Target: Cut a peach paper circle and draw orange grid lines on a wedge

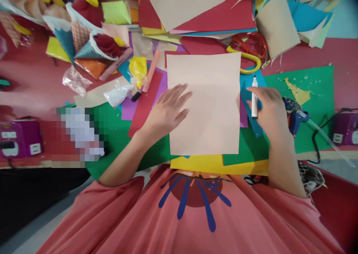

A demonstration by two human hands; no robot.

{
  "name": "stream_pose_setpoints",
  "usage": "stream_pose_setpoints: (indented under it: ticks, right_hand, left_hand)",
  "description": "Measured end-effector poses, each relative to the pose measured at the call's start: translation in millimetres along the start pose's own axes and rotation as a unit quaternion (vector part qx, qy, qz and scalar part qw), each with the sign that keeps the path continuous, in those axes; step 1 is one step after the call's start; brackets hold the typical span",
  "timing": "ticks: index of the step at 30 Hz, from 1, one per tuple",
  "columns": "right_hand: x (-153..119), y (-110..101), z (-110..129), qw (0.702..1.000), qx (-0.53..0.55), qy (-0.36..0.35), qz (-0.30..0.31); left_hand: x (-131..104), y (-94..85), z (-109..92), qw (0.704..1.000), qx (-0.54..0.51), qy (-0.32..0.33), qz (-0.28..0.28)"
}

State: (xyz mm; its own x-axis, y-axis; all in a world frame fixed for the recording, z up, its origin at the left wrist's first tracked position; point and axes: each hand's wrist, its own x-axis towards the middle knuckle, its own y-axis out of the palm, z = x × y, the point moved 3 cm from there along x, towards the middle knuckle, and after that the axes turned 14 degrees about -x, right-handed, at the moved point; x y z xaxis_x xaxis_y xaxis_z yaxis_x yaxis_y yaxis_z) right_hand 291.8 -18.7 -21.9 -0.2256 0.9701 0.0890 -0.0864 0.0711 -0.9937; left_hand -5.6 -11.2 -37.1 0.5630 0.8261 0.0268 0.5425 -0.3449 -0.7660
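Observation:
A pale peach sheet (pixel 205 108) lies in front of me over other coloured papers. My left hand (pixel 170 105) rests flat on its left edge, fingers spread. Just beyond the sheet's right edge, my right hand (pixel 268 107) pinches a white marker (pixel 254 101) between thumb and fingers. The marker's dark narrow tip points away from me. Behind that hand, a blue glue gun (pixel 296 120) with a clear glue stick lies on green paper (pixel 321 97). Yellow-handled scissors (pixel 253 69) sit near the sheet's upper right corner.
Stacked coloured sheets (pixel 195 21) lie at the back. Paper cones (pixel 81 30) fill the far left. Small plastic bags (pixel 119 93) and a yellow packet (pixel 138 69) are left of the sheet. Purple power boxes (pixel 21 138) stand at both sides, with a black cable (pixel 314 142) at right.

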Motion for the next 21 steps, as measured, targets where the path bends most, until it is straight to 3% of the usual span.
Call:
stream_pose_setpoints:
  ticks: [3, 6, 12, 15, 21]
  right_hand:
    - [-15.6, 1.2, -5.8, 1.0, -0.018, 0.001, 0.022]
    - [-26.4, 0.4, -2.3, 1.0, -0.008, -0.01, 0.027]
    - [-33.5, -8.2, 22.9, 0.999, 0.017, -0.031, -0.029]
    - [-17.3, -6.7, 34.7, 0.998, 0.053, -0.045, 0.008]
    - [44.3, 10.6, 57.5, 0.994, 0.046, -0.086, 0.038]
  left_hand:
    - [-17.5, -6.1, -4.7, 1.0, -0.012, 0.007, 0.006]
    - [-32.9, -1.5, -11.6, 0.999, -0.01, 0.026, 0.021]
    - [-46.1, 10.7, -15.8, 0.998, -0.004, 0.047, 0.03]
    - [-30.9, 4.7, -8.8, 1.0, -0.007, 0.03, 0.006]
    - [41.5, 4.8, 0.3, 1.0, 0.017, 0.005, -0.011]
